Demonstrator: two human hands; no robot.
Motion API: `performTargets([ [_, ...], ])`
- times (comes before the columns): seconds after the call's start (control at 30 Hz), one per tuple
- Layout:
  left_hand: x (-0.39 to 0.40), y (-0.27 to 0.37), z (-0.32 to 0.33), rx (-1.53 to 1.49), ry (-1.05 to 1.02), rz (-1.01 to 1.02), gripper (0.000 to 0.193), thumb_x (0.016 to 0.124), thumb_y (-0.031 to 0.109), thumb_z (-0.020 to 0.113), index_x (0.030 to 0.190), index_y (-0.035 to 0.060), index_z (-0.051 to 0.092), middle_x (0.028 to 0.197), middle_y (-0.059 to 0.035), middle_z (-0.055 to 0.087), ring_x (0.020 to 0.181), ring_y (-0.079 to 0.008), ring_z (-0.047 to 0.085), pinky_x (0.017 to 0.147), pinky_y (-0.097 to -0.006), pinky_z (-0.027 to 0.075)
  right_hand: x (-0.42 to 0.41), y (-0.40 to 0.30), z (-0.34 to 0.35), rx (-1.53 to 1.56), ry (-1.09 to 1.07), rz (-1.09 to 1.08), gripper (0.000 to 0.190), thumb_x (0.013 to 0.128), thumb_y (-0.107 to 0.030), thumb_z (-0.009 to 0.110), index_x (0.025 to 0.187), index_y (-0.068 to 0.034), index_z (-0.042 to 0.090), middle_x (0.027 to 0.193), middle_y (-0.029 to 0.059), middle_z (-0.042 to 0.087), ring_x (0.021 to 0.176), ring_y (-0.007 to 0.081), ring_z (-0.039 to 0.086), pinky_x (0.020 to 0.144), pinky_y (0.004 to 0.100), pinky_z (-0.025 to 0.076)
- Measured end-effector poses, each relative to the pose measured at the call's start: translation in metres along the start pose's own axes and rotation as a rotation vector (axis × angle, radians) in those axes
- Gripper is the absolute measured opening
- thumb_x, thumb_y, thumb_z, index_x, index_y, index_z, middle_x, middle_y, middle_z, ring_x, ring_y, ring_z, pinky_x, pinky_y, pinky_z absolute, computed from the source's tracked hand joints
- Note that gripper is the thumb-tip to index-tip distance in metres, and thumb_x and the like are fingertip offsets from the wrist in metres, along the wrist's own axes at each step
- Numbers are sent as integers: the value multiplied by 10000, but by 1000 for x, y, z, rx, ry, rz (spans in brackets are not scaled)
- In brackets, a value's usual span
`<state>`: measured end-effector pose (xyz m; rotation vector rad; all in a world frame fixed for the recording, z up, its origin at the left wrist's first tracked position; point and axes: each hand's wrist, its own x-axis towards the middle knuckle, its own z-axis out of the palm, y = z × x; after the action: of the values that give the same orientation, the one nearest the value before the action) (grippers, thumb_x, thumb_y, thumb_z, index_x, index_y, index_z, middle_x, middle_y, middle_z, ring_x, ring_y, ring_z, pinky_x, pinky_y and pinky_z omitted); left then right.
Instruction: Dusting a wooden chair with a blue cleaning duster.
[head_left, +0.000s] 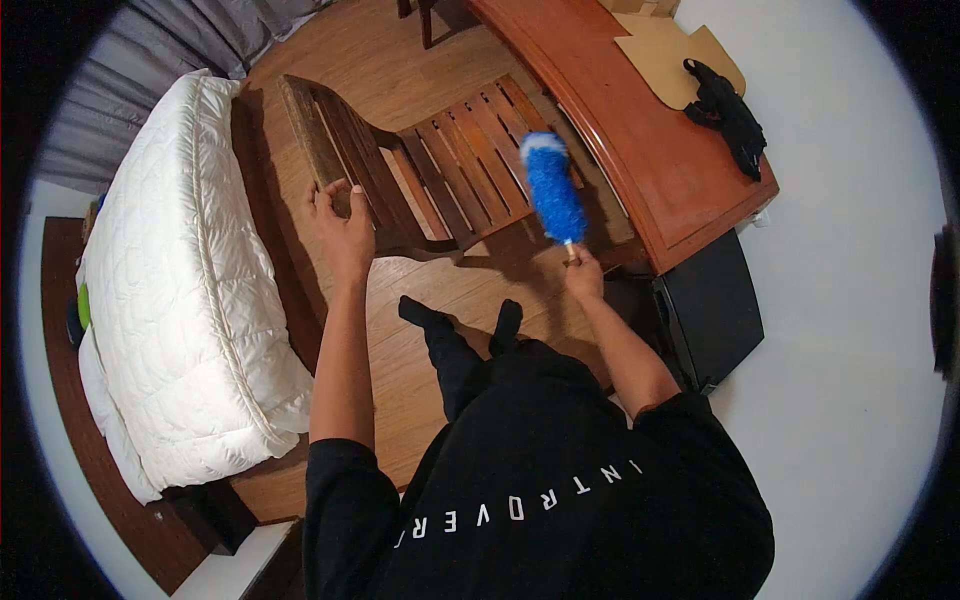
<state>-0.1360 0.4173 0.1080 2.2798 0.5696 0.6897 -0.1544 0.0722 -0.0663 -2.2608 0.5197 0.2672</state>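
Observation:
A wooden slatted chair (465, 161) stands before me, its backrest on the left and its seat on the right. My left hand (345, 232) is at the near end of the backrest's top rail (304, 124), thumb and fingers apart. Whether it touches the wood I cannot tell. My right hand (585, 276) grips the short pale handle of a blue fluffy duster (555, 191) with a whitish tip. The duster's head is over the seat's right part, slightly blurred; contact with the slats is not clear.
A reddish wooden desk (600, 112) runs along the right, bearing a brown cardboard piece (660, 60) and a black strapped item (724, 120). Below its near end stands a black cabinet-like box (712, 315). A bed with a white quilt (180, 300) is at left, beside grey curtains (150, 82).

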Motion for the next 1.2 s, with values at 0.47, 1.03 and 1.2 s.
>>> performTargets([
  [0.47, -4, 9, -2, 228, 47, 281, 272, 825, 258, 615, 1030, 79, 609, 1300, -189, 415, 1252, -342, 364, 1026, -442, 303, -9, -40, -2, 194, -175, -160, 275, 909, -170, 485, 1140, -85, 609, 1038, 149, 644, 959, 257, 606, 834, 347, 448],
  [1.03, -10, 19, -3, 646, -357, 481, 240, 821, 257, 606, 982, 82, 642, 975, -101, 650, 1035, -258, 564, 1042, -463, 277, -3, -34, 22, 147, -352, -181, 255, 913, -142, 503, 1129, -71, 619, 1017, 116, 645, 932, 218, 596, 821, 327, 450],
  [1.2, -10, 19, -1, 623, -315, 450, 215, 841, 260, 586, 947, 84, 652, 983, -89, 657, 1030, -249, 569, 1038, -453, 283, 16, -38, -5, 154, 16, 44, 279, 918, -140, 485, 1172, -57, 567, 1000, 117, 643, 922, 231, 597, 825, 324, 445],
])
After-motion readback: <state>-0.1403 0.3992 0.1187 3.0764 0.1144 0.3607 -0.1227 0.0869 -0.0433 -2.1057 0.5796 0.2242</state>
